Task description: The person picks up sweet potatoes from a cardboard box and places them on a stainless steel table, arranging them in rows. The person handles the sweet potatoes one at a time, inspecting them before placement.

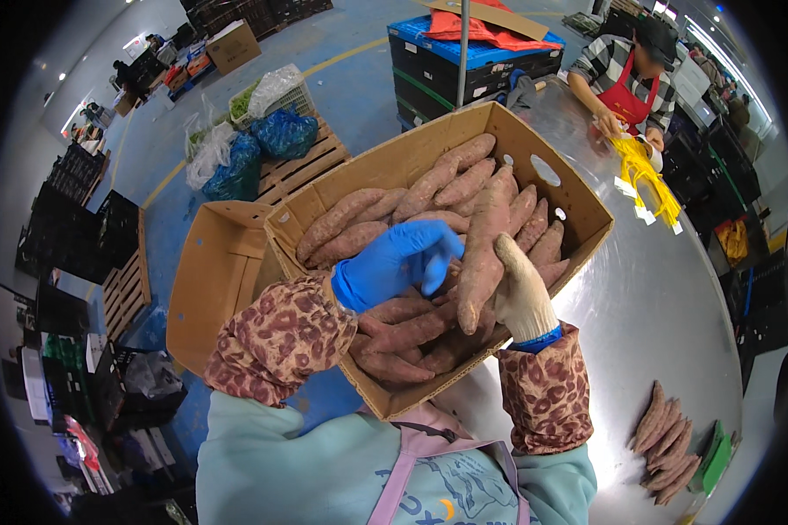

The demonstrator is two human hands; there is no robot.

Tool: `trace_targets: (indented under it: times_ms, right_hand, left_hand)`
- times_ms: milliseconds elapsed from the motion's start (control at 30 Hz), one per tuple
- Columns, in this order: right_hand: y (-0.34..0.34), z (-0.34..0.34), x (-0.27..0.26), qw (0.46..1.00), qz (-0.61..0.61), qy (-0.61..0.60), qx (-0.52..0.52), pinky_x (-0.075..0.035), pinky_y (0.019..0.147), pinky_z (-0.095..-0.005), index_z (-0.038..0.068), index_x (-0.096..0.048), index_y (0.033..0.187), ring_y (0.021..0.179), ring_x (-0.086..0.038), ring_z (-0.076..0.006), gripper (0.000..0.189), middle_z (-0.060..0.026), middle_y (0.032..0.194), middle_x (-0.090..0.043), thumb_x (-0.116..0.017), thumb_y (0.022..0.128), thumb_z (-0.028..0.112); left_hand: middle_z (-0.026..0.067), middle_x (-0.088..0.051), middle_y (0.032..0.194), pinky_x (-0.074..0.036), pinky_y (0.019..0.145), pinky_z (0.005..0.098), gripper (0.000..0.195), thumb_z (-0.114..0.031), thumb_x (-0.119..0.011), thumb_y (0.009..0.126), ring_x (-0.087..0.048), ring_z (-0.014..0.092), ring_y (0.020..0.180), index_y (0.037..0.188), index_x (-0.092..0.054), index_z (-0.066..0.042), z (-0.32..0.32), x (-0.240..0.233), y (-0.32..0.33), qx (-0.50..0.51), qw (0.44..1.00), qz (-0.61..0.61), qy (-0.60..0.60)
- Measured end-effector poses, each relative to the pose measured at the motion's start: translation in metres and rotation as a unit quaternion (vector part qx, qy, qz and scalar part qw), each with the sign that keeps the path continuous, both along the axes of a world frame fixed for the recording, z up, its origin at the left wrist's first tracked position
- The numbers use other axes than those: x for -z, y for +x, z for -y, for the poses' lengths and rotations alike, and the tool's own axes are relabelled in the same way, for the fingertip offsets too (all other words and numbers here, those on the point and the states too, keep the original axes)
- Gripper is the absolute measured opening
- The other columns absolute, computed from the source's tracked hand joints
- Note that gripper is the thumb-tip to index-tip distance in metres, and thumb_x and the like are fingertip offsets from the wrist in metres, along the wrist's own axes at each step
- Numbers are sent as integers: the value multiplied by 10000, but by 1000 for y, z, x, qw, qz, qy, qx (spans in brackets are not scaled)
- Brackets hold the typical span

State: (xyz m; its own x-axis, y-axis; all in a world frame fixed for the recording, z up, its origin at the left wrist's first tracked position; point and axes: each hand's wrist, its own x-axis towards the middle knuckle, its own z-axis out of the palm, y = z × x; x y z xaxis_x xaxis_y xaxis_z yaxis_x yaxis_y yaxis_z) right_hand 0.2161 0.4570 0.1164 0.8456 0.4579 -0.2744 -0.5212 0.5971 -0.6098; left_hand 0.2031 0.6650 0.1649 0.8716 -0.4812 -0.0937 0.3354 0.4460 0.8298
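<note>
A cardboard box (374,170) full of sweet potatoes (341,220) stands in front of me, partly on the steel table. Above its contents, my right hand (525,295), in a cream knit glove, grips one long sweet potato (486,249). The thumb lies across its side; the other fingers are hidden behind it. My left hand (400,262), in a blue disposable glove, hovers over the box with its fingers curved and apart. It is just left of the held sweet potato, and I see nothing in it.
Several sweet potatoes (666,443) lie beside a green object (714,459) on the steel table (656,315). Across it, a person (637,85) in a red apron handles yellow straps (643,170). An open carton (217,282) sits left; stacked crates (427,85) and a metal pole (463,52) stand behind.
</note>
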Motion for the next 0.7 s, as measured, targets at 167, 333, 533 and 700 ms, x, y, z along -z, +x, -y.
trace_targets:
  times_ms: [167,333,533,700]
  right_hand:
    - [2,6,6,998,30,-20,-55,-513,903,-379,-48,-450,1355,1062,-610,-267,599,-160,1202,-601,-643,929,325]
    - [-1,2,1,993,71,-63,-73,-511,896,-359,-68,-436,1361,1027,-611,-236,608,-140,1188,-600,-653,910,278]
    - [-8,-1,-14,938,211,-237,-143,-410,1051,-345,-46,-376,1440,1202,-525,-193,834,-106,1333,-542,-785,801,300]
    - [-13,-8,-27,898,271,-320,-136,-415,1051,-351,-14,-360,1467,1227,-518,-210,909,-123,1339,-543,-822,750,301]
  left_hand:
    - [2,-538,653,-418,561,227,346,-337,-553,1006,-490,110,586,1050,-660,-11,-2,6,5,-88,992,34,78]
    - [11,-591,830,-439,670,218,389,-358,-526,1019,-532,97,726,1160,-634,-12,-31,26,17,-43,995,42,82]
    - [82,-600,1200,-456,948,296,461,-340,-584,993,-563,151,1073,1303,-550,0,7,15,15,-143,958,139,206]
    - [109,-578,1305,-450,1044,342,462,-228,-673,941,-541,172,1190,1314,-537,6,5,11,14,-140,951,197,191]
